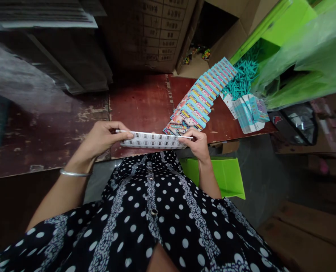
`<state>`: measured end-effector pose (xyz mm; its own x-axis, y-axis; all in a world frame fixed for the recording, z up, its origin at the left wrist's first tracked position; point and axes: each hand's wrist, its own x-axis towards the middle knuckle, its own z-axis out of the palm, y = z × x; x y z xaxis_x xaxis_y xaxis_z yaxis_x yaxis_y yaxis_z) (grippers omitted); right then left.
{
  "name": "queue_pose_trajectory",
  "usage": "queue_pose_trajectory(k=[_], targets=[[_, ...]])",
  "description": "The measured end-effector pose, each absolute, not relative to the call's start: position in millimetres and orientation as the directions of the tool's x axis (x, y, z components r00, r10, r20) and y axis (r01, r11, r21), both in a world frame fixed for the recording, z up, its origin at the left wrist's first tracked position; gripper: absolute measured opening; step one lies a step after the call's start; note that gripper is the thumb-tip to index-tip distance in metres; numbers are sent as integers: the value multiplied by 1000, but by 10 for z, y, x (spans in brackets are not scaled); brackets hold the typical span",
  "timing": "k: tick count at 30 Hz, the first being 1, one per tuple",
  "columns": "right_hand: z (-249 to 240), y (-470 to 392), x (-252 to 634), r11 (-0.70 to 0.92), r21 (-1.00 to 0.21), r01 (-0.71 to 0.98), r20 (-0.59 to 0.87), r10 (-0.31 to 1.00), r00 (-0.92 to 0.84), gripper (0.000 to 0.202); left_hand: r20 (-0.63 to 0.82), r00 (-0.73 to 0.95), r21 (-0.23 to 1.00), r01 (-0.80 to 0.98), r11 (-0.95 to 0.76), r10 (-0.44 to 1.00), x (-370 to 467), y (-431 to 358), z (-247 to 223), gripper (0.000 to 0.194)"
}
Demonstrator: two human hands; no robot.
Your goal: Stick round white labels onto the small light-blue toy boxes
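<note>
Between my two hands is a white sheet of printed labels [156, 140], marked with rows of small dark patterns and held near the table's front edge. My left hand [108, 136] pinches its left end between thumb and fingers. At the right end, my right hand [196, 143] grips it the same way. Just beyond my right hand, a fanned row of colourful printed cards [197, 100] runs away to the upper right. Whether the sheet is folded or several layers thick, I cannot tell.
Teal stick-like pieces [244, 75] spill from a green bin at right, beside a stack of small teal boxes [250, 113]. Cardboard boxes [156, 34] stand at the back of the red table [136, 102]. A green bin [227, 175] sits below the edge.
</note>
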<state>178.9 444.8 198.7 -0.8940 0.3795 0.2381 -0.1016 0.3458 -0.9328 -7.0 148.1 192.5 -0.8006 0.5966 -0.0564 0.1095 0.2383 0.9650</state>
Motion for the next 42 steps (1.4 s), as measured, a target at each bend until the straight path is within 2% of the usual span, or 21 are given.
queue_pose_trajectory(k=[5,8,10,12,14,19,24,27,31,35,38,42], targets=[[2047,4526,1806,487,-868,-98,267,291,-919,39,-16,-838,961,138,241,546,-22,1444,1912,21],[2192,4450,1789,707,-702,-81,289,180,-940,25,31,-837,958,182,224,547,84,1487,1976,19],[2303,4311,1738,826,-550,-121,318,73,-945,34,59,-811,960,206,190,582,173,1548,2032,16],[2386,4141,1657,879,-441,-180,307,-41,-951,40,88,-782,961,230,154,618,258,1613,2081,14],[2423,3993,1569,902,-384,-198,263,-98,-960,31,117,-773,959,251,132,624,322,1657,2114,13],[2394,3850,1448,915,-363,-174,250,-84,-964,16,166,-800,951,285,121,576,390,1646,2120,10],[2377,3881,1428,924,-319,-213,255,-133,-958,20,178,-834,941,299,156,522,371,1599,2082,12],[2413,3890,1425,941,-275,-196,230,-133,-964,27,153,-824,941,290,174,545,337,1578,2077,15],[2505,3860,1420,967,-198,-159,138,-133,-982,31,142,-805,947,280,158,576,313,1563,2072,19],[2567,3816,1387,981,-137,-138,63,-130,-989,25,127,-794,975,209,71,595,343,1595,2027,22],[2572,3800,1354,983,-141,-116,58,-109,-992,20,97,-777,992,128,6,623,376,1646,1982,25],[2546,3792,1336,966,-220,-134,69,-122,-990,21,121,-772,992,123,-40,624,397,1713,1967,27]])
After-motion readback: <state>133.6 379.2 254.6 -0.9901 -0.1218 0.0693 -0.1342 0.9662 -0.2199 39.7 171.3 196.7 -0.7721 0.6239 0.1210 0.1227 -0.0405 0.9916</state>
